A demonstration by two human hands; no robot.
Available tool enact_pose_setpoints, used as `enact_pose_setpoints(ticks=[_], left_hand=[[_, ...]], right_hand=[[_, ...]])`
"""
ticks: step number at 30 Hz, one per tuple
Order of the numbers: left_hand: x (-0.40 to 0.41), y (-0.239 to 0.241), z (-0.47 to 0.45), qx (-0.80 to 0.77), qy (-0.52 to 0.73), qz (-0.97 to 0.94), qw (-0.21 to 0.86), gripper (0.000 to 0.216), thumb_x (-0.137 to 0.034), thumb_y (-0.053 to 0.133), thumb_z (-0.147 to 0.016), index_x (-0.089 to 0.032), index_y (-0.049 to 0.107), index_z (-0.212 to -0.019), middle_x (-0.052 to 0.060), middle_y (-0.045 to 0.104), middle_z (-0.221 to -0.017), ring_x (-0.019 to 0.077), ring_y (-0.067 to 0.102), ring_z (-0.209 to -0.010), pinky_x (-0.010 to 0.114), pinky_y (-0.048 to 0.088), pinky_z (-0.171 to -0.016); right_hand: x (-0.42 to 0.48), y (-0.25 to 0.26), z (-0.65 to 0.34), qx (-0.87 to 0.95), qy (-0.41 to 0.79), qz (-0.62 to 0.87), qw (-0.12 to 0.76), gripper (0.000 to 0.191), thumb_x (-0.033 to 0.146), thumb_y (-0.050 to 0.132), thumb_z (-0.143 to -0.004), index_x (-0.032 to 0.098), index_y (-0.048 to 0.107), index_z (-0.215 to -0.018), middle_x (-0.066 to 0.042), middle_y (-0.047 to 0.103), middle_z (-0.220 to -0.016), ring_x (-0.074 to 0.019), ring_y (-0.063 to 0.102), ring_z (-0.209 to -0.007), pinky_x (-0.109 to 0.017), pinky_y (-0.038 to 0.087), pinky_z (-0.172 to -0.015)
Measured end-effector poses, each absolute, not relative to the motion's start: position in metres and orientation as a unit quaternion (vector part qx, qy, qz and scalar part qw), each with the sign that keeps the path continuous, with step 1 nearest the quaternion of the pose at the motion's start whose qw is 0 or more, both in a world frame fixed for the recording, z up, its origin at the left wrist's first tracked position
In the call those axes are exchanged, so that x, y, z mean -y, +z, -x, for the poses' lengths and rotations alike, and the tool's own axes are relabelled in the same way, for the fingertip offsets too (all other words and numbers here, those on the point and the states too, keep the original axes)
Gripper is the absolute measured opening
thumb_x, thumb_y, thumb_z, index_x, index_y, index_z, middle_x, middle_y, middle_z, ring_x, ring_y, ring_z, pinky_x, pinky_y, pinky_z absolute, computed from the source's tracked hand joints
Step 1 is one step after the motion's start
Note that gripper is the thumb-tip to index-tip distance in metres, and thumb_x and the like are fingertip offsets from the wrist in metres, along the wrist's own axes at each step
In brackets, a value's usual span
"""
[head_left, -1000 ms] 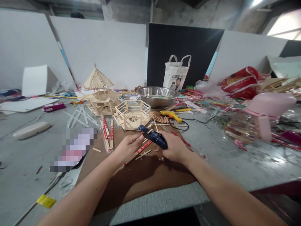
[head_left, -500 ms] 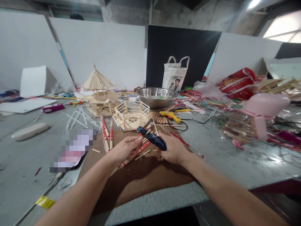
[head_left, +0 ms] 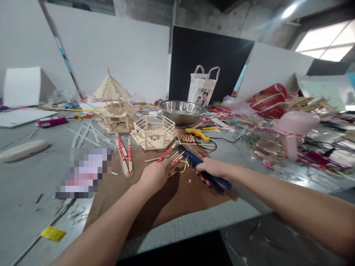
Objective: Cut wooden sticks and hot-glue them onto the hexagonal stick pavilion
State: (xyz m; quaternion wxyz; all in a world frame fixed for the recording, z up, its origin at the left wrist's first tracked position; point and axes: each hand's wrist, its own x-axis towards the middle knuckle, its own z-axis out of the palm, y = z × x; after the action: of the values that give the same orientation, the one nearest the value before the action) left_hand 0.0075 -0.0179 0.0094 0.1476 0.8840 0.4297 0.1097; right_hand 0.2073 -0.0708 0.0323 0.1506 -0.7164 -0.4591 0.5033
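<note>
My right hand (head_left: 209, 170) grips dark blue hand shears (head_left: 195, 162) by the handles, jaws pointing away to the left over the brown board (head_left: 163, 208). Curled down over a heap of wooden sticks (head_left: 177, 159) is my left hand (head_left: 155, 173); its fingertips are mostly hidden, so what they pinch does not show. Some of these sticks carry red printed wrappers. More red-wrapped chopsticks (head_left: 121, 153) lie left of that hand. Behind stands a hexagonal stick frame with railings (head_left: 154, 135), and beside it a pavilion model (head_left: 113, 105) with a pointed roof.
A yellow glue gun (head_left: 198, 133) with a black cord lies near a steel bowl (head_left: 181, 112). At the left are a blurred-out phone (head_left: 83, 175) and a white oblong case (head_left: 24, 149). A pink-lidded jug (head_left: 291, 129) stands right, before plastic clutter. A paper bag (head_left: 202, 87) stands behind.
My right hand has drawn the shears to the right and down, away from my left hand. My left hand has turned over and lowered to the sticks. The view has shifted slightly.
</note>
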Motion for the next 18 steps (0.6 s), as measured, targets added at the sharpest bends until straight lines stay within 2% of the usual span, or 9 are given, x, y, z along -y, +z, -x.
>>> enact_pose_setpoints(ticks=[5, 13, 18], left_hand=[[0.0213, 0.0069, -0.0073, -0.427, 0.035, -0.898, 0.101, 0.032, -0.037, 0.024, -0.080, -0.025, 0.049, -0.096, 0.008, 0.061, -0.077, 0.0199, 0.057, -0.069, 0.029, 0.039, -0.059], [0.0169, 0.0046, -0.0094, -0.436, 0.016, -0.894, 0.104, 0.030, -0.036, 0.025, -0.079, -0.024, 0.050, -0.091, 0.008, 0.060, -0.075, 0.0200, 0.056, -0.065, 0.030, 0.039, -0.057], [0.0149, 0.0024, -0.0084, -0.446, 0.030, -0.888, 0.109, 0.027, -0.034, 0.027, -0.078, -0.022, 0.050, -0.087, 0.008, 0.060, -0.076, 0.0194, 0.056, -0.066, 0.029, 0.038, -0.057]], right_hand=[[0.0672, 0.0270, -0.2039, 0.426, 0.524, 0.728, 0.117, 0.011, 0.020, 0.041, -0.058, 0.014, 0.040, -0.049, 0.002, 0.045, -0.038, -0.0080, 0.042, -0.030, -0.020, 0.034, -0.033], [0.0645, 0.0269, -0.1983, 0.440, 0.470, 0.760, 0.089, 0.017, 0.023, 0.041, -0.061, 0.017, 0.035, -0.046, 0.005, 0.035, -0.034, -0.0058, 0.032, -0.025, -0.019, 0.024, -0.028], [0.0647, 0.0276, -0.2002, 0.411, 0.516, 0.748, 0.080, 0.013, 0.023, 0.041, -0.060, 0.016, 0.039, -0.049, 0.004, 0.039, -0.036, -0.0066, 0.035, -0.028, -0.020, 0.028, -0.032]])
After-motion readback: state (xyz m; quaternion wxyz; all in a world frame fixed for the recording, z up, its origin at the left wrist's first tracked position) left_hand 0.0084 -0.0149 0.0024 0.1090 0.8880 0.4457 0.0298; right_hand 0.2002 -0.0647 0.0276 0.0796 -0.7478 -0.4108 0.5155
